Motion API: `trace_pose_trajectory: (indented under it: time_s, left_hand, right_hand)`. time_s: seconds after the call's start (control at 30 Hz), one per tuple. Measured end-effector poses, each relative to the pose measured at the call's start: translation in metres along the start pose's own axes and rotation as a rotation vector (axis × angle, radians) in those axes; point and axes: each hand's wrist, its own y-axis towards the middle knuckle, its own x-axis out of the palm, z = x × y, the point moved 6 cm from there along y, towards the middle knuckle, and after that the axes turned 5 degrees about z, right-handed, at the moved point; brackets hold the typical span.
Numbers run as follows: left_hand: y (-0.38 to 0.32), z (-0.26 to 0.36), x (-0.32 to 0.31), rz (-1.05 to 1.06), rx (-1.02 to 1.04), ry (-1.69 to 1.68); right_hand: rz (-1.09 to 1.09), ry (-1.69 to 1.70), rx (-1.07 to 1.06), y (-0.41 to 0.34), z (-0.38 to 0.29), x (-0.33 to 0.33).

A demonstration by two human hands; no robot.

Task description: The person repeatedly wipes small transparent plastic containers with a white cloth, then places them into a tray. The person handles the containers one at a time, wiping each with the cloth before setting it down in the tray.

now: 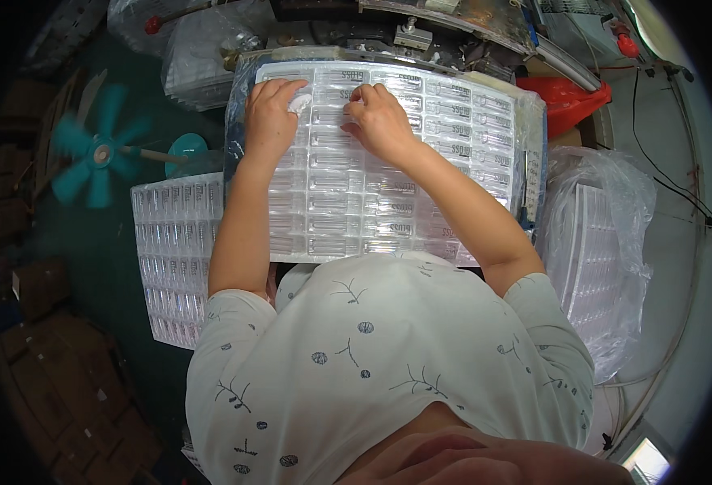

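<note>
Before me lies a white plastic tray [335, 148] with rows of compartments, holding clear tube-shaped containers [330, 182], many bearing dark lettering. My left hand [272, 124] is at the tray's far left corner, with a crumpled white wad [299, 104], perhaps cloth or tissue, held under its thumb side. Over the second and third columns, near the far edge, is my right hand [382, 124]. Its fingers are bent and point left, close to the containers. Whether something small is between those fingertips cannot be made out.
Another filled tray [177, 254] stands low at the left, beside a turquoise fan [100, 154]. Plastic wrap [626, 242] covers stacked trays at the right. Machine parts [413, 36] line the far side, near a red plastic container [565, 100]. Cardboard boxes [71, 388] lie lower left.
</note>
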Motion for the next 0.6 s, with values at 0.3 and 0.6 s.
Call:
trace_pose_trajectory:
  time_s: [0.3,0.6]
  left_hand:
    - [-0.021,0.040,0.023,-0.060,-0.444,-1.070]
    - [-0.003,0.083,0.021,-0.067,-0.450,-1.231]
  right_hand:
    - [0.302,0.463,0.214,-0.019,-0.011,-0.042]
    - [0.429,0.673,0.172,-0.049,-0.015,-0.074]
